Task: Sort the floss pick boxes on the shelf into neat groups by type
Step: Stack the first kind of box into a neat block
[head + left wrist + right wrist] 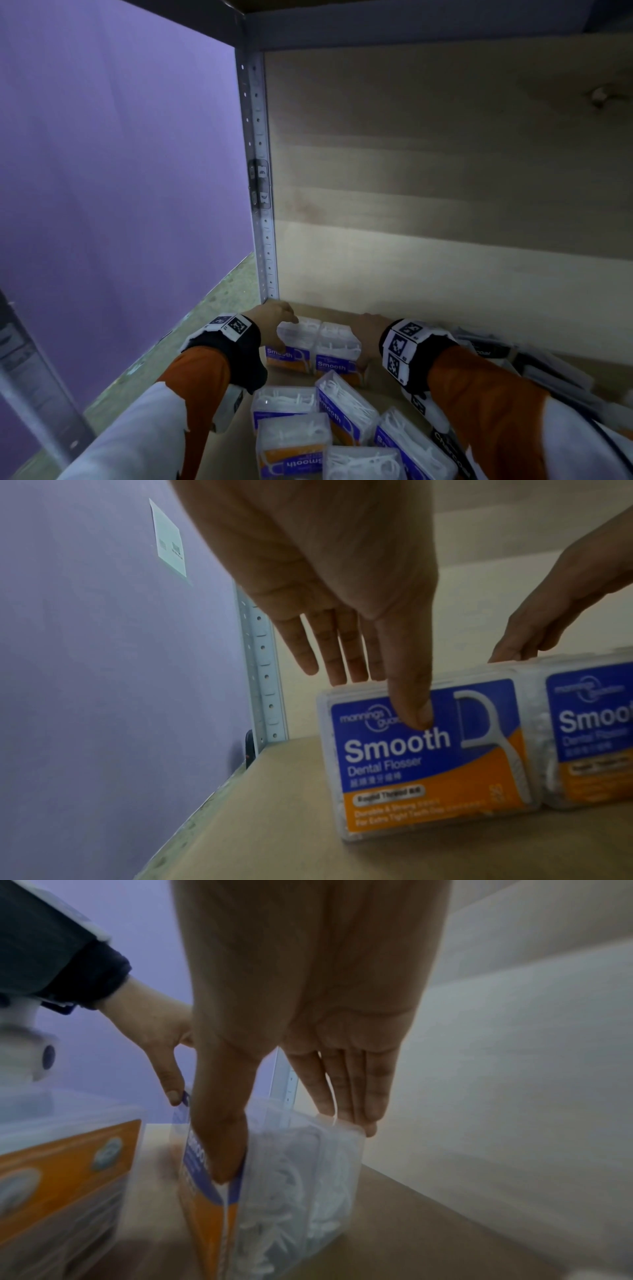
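A: Two Smooth boxes (317,346) are standing side by side at 12 o'clock on the shelf board (267,831). Your left hand (274,317) is pinching the left box (428,753), thumb on the label, fingers behind. Your right hand (366,334) is clamping the right box (291,1177) likewise.

B: Handling?

A: Probably light, stiff and slick; you're holding them well by the flat faces.

B: Obscured?

A: Loose Smooth boxes (315,425) at 6 o'clock are getting cropped; dark boxes (496,349) at 3 o'clock are unreadable.

purple wall (120,171), perforated metal upright (260,205)
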Demonstrator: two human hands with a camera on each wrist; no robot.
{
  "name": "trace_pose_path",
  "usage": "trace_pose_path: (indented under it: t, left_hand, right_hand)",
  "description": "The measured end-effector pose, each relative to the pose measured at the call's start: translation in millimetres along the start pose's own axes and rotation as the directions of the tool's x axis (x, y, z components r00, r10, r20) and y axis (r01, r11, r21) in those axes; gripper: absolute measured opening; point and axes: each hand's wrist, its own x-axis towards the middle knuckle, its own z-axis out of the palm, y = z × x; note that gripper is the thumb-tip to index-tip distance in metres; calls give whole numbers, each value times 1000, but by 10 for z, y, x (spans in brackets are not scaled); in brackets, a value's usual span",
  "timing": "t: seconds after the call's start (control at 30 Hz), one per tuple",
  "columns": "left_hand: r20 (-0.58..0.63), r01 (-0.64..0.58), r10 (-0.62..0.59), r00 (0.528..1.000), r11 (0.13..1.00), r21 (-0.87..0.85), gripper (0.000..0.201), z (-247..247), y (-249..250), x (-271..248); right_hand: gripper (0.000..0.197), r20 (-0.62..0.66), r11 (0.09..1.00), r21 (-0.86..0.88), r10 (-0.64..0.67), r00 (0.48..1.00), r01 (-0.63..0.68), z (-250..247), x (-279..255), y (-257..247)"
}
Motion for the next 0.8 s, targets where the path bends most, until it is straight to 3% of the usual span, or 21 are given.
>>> trace_pose_path:
  t: [0.33,0.53,0.7,0.8]
  left_hand:
    - [-2,-17,17,1000,999,28,48,-26,31,-15]
    - [32,11,-12,999,1000,25,63,-53,42,-14]
    - [66,50,-47,997,998,-38,67,-103,59,-73]
    - [47,35,-32,998,998,-58,58,-157,82,-157]
  right_hand:
    - [61,-45,999,-20,-34,998,34,14,-32,22]
    - [63,-46,999,-1,-53,998,53,2,-59,16]
    - [59,19,997,34,-66,998,66,-41,-111,-37]
    - [61,53,995,-28,-90,995,91,-102,-186,-98]
